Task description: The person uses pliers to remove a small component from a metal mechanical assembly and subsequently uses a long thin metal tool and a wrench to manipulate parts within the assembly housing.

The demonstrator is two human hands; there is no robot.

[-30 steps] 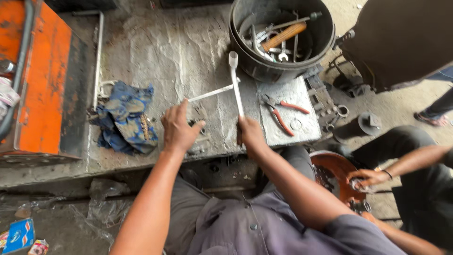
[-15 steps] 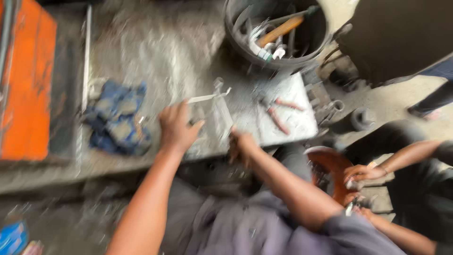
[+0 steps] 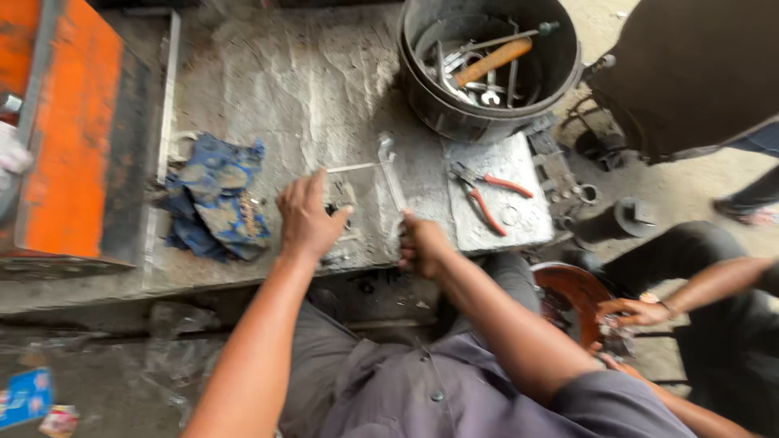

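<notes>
My right hand [image 3: 422,246] grips the lower end of a long silver wrench [image 3: 390,172] that points away from me over the grimy grey workbench [image 3: 292,81]. My left hand [image 3: 309,217] presses flat on a small metal part near the bench's front edge, fingers spread. A thin white rod [image 3: 350,168] lies crosswise just beyond my left fingers, reaching the wrench's head. What sits under my left palm is mostly hidden.
Red-handled pliers [image 3: 491,193] lie on a metal plate to the right. A black bucket [image 3: 430,97] of tools stands at the back right. A blue rag [image 3: 215,199] lies left, beside an orange box [image 3: 69,130]. Another person's hand [image 3: 629,312] reaches a rusty bowl [image 3: 572,296] at right.
My right hand has pulled back toward the bench's front edge with the wrench. My left hand stays pressed in the same place. The view has shifted slightly.
</notes>
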